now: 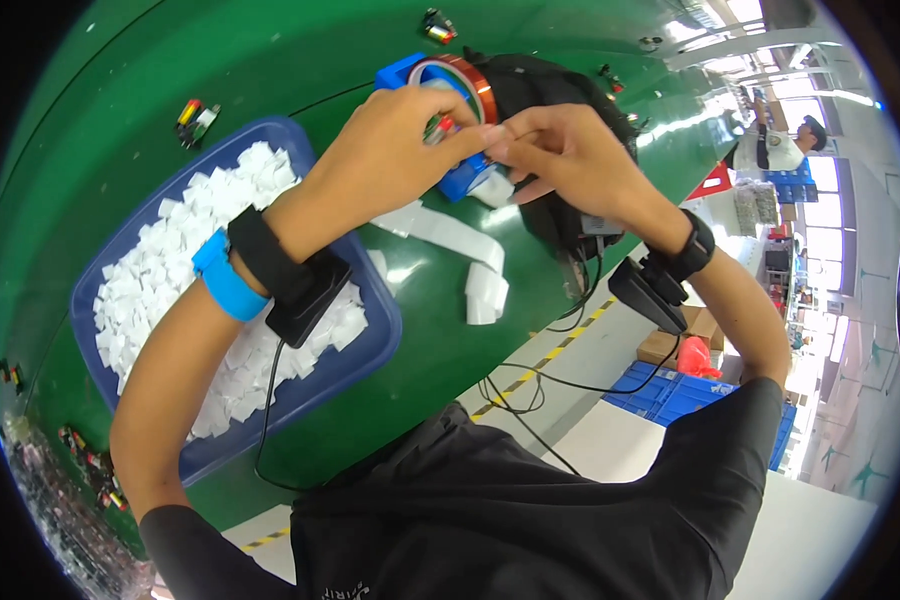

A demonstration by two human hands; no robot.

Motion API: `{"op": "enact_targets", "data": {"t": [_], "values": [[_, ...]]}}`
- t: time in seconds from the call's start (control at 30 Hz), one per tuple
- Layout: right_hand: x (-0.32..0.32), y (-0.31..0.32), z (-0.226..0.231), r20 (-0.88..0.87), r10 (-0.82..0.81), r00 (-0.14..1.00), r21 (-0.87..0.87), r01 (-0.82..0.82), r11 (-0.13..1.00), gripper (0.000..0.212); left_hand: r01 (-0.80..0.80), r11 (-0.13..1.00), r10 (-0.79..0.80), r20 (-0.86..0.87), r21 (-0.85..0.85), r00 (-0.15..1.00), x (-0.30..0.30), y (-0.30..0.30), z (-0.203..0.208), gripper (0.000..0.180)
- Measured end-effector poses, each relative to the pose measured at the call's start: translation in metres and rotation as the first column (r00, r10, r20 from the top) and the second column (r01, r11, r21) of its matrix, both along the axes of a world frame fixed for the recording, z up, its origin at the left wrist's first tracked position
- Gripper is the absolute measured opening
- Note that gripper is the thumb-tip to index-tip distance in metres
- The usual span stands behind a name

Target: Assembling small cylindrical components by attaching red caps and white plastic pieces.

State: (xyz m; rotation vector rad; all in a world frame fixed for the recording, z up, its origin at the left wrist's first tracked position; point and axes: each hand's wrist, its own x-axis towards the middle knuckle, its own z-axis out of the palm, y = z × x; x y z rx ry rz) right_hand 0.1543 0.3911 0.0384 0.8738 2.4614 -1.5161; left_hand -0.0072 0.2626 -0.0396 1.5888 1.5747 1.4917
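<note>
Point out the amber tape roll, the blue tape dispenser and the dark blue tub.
Amber tape roll [479,87]: head view, right side of its ring.
Blue tape dispenser [458,183]: head view, its near part.
Dark blue tub [385,308]: head view, its right-hand wall.

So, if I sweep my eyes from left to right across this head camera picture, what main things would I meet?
Blue basin of white pieces → left hand → right hand → red bag → co-worker in the background.

Gap between blue tub [365,350], white strip [484,285]; bag [540,85] right.
</note>
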Motion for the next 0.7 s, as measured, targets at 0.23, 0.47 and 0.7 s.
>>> {"op": "enact_targets", "data": {"t": [0.23, 0.47, 0.7], "values": [[0.015, 0.003, -0.003, -0.073, 0.043, 0.996, -0.127, -0.052, 0.991, 0.025, -0.034, 0.994, 0.023, -0.103, -0.104, 0.994, 0.004, -0.013, 0.027, 0.045], [0.03, 0.007, -0.013, -0.224, 0.055, 0.973, -0.255, -0.113, 0.96, 0.021, -0.12, 0.982, 0.097, -0.151, -0.149, 0.984, 0.006, -0.011, 0.027, 0.045], [0.039, 0.011, -0.027, -0.199, 0.002, 0.98, -0.414, -0.085, 0.906, 0.016, -0.168, 0.981, 0.15, -0.18, -0.091, 0.972, 0.011, -0.01, 0.016, 0.044]]}}
